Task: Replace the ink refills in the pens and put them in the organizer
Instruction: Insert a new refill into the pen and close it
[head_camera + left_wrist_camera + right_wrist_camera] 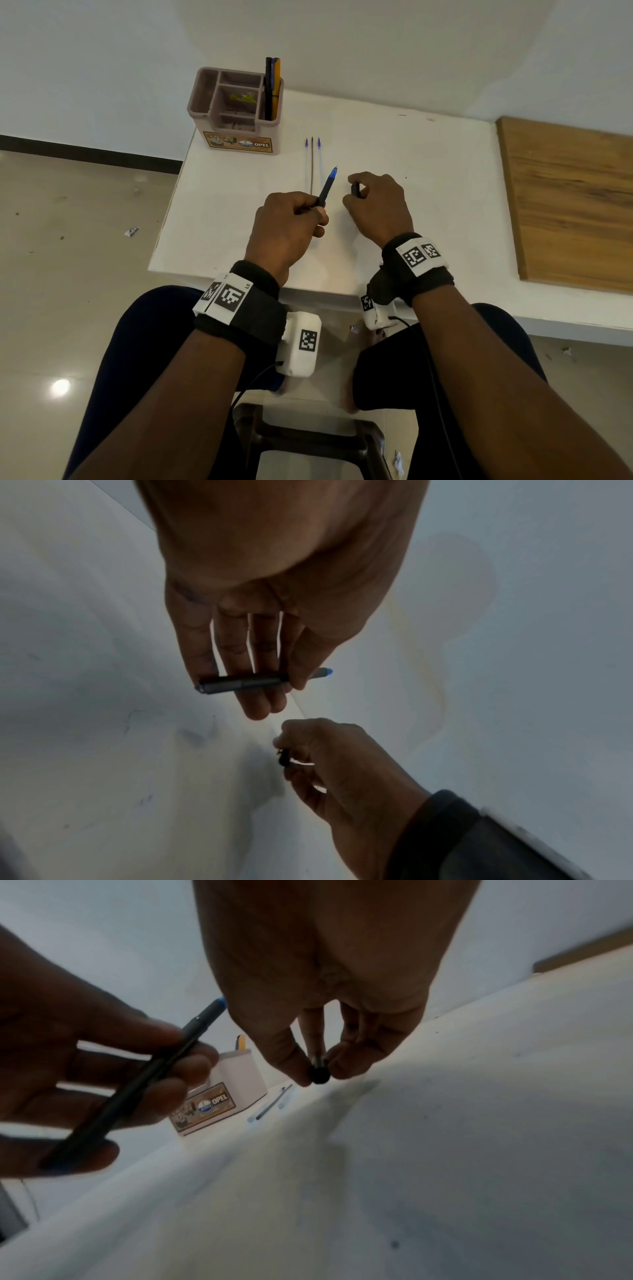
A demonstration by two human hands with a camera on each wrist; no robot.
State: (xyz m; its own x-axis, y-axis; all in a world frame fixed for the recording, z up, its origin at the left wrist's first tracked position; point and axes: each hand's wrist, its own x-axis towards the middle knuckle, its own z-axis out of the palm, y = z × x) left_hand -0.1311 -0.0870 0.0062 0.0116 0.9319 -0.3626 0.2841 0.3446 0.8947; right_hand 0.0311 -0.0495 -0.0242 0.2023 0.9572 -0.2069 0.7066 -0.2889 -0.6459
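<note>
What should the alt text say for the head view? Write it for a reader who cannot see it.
Seated at a white table, a person's left hand holds a dark pen tip-up while the right hand pinches a small black cap. Three refills lie ahead, beside a pink organizer holding pens.

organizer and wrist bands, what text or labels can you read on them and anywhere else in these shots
"OPEL" on the brown sticker on the front of the organizer; it reads the same in the right wrist view.
Round blue-and-white logo beside it on that sticker: lettering too small to read.
"LS", faint and not certain, at the corner of the left wrist band's white tag.
Square black-and-white code markers on both wrist bands: patterns, not words.
Pen in the left hand: no print readable.
</note>
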